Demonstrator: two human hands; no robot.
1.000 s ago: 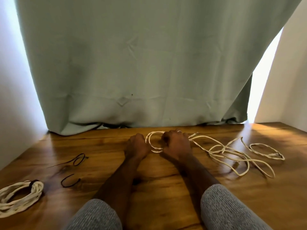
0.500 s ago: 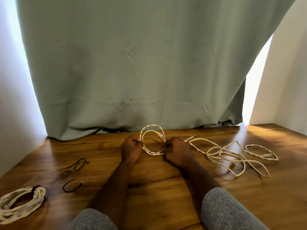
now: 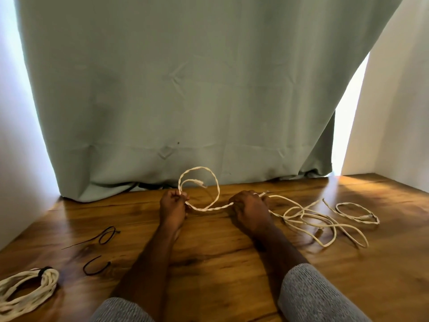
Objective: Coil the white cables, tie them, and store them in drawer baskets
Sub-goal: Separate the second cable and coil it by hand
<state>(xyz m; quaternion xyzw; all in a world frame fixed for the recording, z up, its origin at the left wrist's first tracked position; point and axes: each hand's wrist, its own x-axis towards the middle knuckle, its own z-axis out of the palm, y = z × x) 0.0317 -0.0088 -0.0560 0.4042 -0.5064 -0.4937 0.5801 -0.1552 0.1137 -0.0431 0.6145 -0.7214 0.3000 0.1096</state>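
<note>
The cable (image 3: 210, 206) is limp and light, holding loose loops. The left hand (image 3: 173, 206) pinches its first loop; the right hand (image 3: 251, 211) seems curled round the run, slack trailing right on the bench (image 3: 209, 263).

Grey-green curtain (image 3: 197, 89) (creased), wooden table (image 3: 220, 263)
</note>
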